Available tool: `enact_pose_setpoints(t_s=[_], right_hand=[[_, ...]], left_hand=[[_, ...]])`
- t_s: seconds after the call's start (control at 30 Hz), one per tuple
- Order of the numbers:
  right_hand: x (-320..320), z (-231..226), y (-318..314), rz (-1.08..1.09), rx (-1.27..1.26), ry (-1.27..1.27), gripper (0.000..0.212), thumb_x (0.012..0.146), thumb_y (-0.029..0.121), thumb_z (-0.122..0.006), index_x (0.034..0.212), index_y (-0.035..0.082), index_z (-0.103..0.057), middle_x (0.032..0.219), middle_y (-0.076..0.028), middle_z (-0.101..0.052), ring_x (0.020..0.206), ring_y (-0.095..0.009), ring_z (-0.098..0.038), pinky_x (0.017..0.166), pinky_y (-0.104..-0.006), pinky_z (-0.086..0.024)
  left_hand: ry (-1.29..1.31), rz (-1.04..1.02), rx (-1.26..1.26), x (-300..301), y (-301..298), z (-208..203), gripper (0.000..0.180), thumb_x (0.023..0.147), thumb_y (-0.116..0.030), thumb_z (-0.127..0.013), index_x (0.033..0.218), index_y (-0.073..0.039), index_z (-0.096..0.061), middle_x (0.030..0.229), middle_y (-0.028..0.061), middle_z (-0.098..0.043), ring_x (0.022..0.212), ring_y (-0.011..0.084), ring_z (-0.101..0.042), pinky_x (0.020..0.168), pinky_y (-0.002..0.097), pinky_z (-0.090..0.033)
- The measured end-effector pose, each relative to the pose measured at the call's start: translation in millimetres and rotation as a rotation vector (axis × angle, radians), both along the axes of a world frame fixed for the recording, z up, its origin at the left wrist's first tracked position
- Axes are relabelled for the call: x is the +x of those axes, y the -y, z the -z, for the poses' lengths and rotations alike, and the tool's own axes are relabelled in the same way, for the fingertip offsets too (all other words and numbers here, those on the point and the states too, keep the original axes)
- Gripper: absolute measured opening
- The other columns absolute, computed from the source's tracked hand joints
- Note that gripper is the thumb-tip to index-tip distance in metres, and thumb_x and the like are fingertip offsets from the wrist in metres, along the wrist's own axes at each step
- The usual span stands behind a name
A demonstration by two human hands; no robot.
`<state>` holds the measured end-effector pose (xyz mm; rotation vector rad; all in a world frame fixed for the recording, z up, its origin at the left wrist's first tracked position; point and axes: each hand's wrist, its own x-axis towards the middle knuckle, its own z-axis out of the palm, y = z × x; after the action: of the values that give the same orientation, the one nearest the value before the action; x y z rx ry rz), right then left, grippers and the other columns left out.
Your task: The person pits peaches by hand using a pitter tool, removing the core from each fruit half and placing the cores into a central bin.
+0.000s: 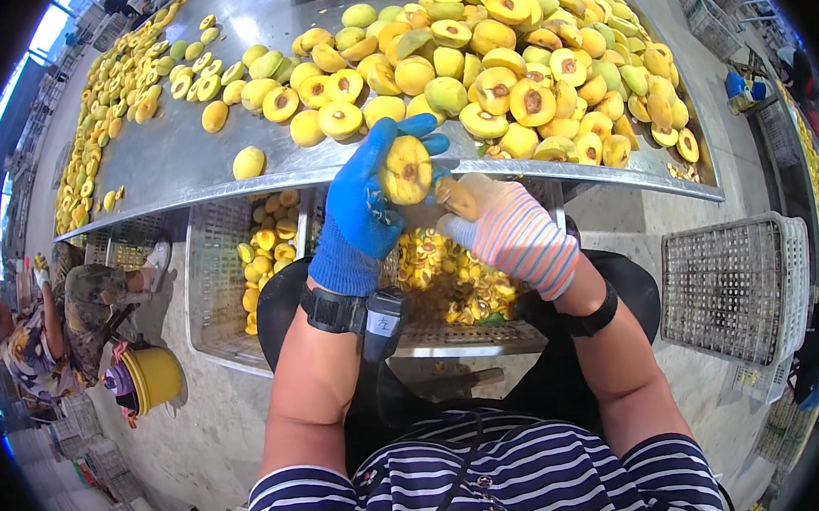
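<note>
Presently, our blue-gloved left hand clamps its fingers on one halved yellow fruit at the near edge of the shiny metal desk; our striped-gloved right hand has fingers closed round a small tan piece. Leftward, this desk offers open room.

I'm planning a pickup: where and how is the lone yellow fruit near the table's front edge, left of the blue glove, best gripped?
Pinch the lone yellow fruit by its rounded sides, probably from above: it looks nearly round and sits apart from the fruit pile, with bare metal table around it. The left hand, nearest, holds a cut fruit.
</note>
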<state>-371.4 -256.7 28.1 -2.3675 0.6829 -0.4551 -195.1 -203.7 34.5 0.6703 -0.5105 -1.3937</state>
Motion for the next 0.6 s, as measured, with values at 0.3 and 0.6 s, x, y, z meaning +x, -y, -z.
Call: enact_pose_setpoints(t_s=[0.3, 0.6], right_hand=[[8, -28, -8, 0.143, 0.062, -0.343, 0.026, 0.086, 0.026, -0.059, 0.097, 0.002, -0.054, 0.077, -0.021, -0.065, 0.079, -0.040, -0.064, 0.068, -0.0482, -0.050], [16, -30, -14, 0.152, 0.099, -0.397, 0.026, 0.086, 0.024, -0.058, 0.098, 0.001, -0.054, 0.084, -0.023, -0.066, 0.084, -0.041, -0.064, 0.072, -0.0486, -0.050]], left_hand=[[0.176, -0.052, 0.078, -8, -1, -5, 0.045, 0.102, -0.031, -0.038, 0.127, 0.006, -0.046, 0.121, 0.0183, -0.059, 0.105, 0.0284, -0.063, 0.087, 0.0394, -0.055], [0.126, -0.005, 0.163, -9, -6, -10, 0.043, 0.098, -0.033, -0.048, 0.116, 0.005, -0.058, 0.109, 0.0145, -0.065, 0.096, 0.0222, -0.065, 0.083, 0.0335, -0.055]])
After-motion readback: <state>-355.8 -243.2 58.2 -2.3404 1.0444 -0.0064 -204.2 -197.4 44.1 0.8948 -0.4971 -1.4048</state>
